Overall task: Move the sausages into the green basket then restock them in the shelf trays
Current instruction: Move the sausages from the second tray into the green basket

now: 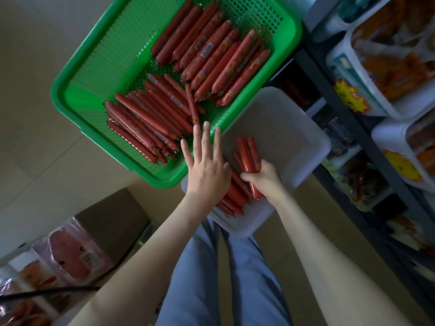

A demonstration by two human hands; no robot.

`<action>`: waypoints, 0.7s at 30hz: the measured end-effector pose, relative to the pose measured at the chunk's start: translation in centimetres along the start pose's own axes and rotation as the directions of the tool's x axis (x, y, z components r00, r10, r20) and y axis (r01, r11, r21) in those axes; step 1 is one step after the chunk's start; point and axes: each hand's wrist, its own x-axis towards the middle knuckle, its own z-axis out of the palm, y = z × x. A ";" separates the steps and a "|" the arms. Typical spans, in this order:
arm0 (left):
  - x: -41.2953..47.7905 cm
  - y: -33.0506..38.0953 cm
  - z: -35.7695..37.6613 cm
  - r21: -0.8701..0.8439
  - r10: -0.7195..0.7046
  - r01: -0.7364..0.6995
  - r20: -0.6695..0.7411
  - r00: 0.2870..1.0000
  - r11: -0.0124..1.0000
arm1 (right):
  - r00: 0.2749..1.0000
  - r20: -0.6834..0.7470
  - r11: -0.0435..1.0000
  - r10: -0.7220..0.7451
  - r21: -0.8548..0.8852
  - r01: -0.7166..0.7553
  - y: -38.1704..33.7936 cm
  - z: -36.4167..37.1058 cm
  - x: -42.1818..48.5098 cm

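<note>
The green basket [70,97] at 11 o'clock holds thick sausages [211,55] and thin sausages [146,123]. At its 4 o'clock, over the white tray [282,128], the right hand [263,180] clutches a sausage bundle [249,156]. The left hand [207,170] is spread flat.

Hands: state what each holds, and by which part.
Right hand grips a few thin sausages round their nearer half; left hand, fingers straight, holds nothing.
</note>
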 end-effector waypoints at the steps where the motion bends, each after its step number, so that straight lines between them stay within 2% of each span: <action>1: -0.3 0.6 -0.3 -0.042 0.002 -0.003 -0.025 1.000 0.999 | 0.999 0.032 0.993 0.006 0.115 -0.009 -0.5 -0.9 -1.0; 3: -0.9 1.9 -0.8 -0.129 0.002 -0.012 -0.079 0.997 0.992 | 0.993 0.120 0.964 -0.015 0.265 -0.018 -1.8 -2.8 -3.4; 5: -1.0 3.1 -2.1 -0.313 -0.005 -0.014 -0.060 0.998 0.950 | 0.980 0.181 0.935 -0.080 0.355 0.011 -2.9 -4.3 -5.5; 6: -1.0 3.5 -2.8 -0.463 -0.005 0.029 0.053 0.999 0.886 | 0.975 0.192 0.924 -0.112 0.381 0.031 -3.6 -4.9 -6.4; 7: -0.9 3.9 -3.7 -0.606 0.010 0.139 0.236 0.972 0.783 | 0.971 0.189 0.918 -0.145 0.391 0.061 -4.2 -5.3 -7.1; 8: -0.9 4.2 -4.3 -0.709 0.059 0.277 0.409 0.910 0.649 | 0.968 0.181 0.915 -0.175 0.392 0.092 -4.8 -5.6 -7.6; 9: -0.7 4.3 -4.8 -0.765 0.091 0.391 0.501 0.860 0.512 | 0.966 0.169 0.915 -0.198 0.385 0.120 -5.3 -5.8 -8.0; 11: 0.0 4.1 -5.8 -0.809 0.057 0.462 0.514 0.856 0.364 | 0.964 0.141 0.920 -0.224 0.358 0.161 -6.7 -6.1 -8.3; 12: 0.5 3.9 -6.2 -0.826 0.038 0.454 0.494 0.869 0.335 | 0.964 0.129 0.924 -0.232 0.340 0.176 -7.4 -6.0 -8.4; 14: 1.7 3.3 -7.2 -0.822 -0.017 0.422 0.451 0.893 0.382 | 0.957 0.118 0.933 -0.265 0.283 0.223 -8.8 -5.5 -8.1; 16: 3.1 2.3 -7.7 -0.766 -0.071 0.321 0.341 0.937 0.558 | 0.952 0.096 0.931 -0.289 0.258 0.257 -10.1 -4.6 -7.4; 18: 4.4 0.4 -7.5 -0.649 -0.072 0.164 0.166 0.984 0.743 | 0.957 0.063 0.926 -0.282 0.280 0.254 -11.3 -3.8 -6.3; 19: 5.3 -0.8 -7.0 -0.552 -0.031 0.063 0.067 0.997 0.832 | 0.962 0.038 0.922 -0.270 0.300 0.246 -11.8 -3.3 -5.6; 21: 7.1 -3.9 -4.9 -0.209 0.137 -0.133 0.003 0.991 0.969 | 0.970 -0.023 0.913 -0.242 0.333 0.235 -12.8 -2.5 -4.1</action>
